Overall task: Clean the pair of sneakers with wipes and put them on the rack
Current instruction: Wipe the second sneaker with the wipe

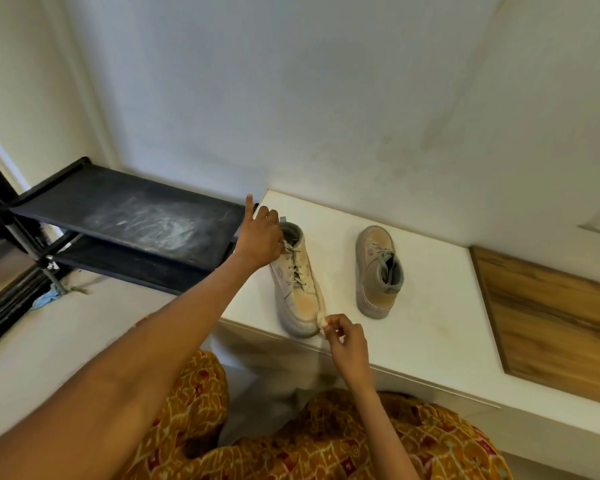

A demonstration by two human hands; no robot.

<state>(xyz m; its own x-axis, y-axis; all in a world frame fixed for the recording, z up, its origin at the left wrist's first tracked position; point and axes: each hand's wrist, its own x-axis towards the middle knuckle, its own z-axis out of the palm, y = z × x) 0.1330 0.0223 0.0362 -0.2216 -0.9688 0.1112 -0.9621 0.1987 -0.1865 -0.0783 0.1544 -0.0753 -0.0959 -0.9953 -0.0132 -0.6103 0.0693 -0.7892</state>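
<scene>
Two beige and grey sneakers stand on a low white platform (pixel 430 327). The left sneaker (pixel 297 289) points its toe toward me; the right sneaker (pixel 378 271) points away. My left hand (pixel 260 239) grips the left sneaker at its collar and laces, index finger raised. My right hand (pixel 345 339) pinches a small crumpled wipe (pixel 322 318) against the toe side of that sneaker's sole. The black shoe rack (pixel 136 216) stands to the left, its dusty top shelf bare.
A wooden panel (pixel 551 320) lies on the platform at the right. A white wall rises behind. A blue rag (pixel 47 297) lies on the floor by the rack's leg. My lap, in orange patterned cloth, fills the bottom of the view.
</scene>
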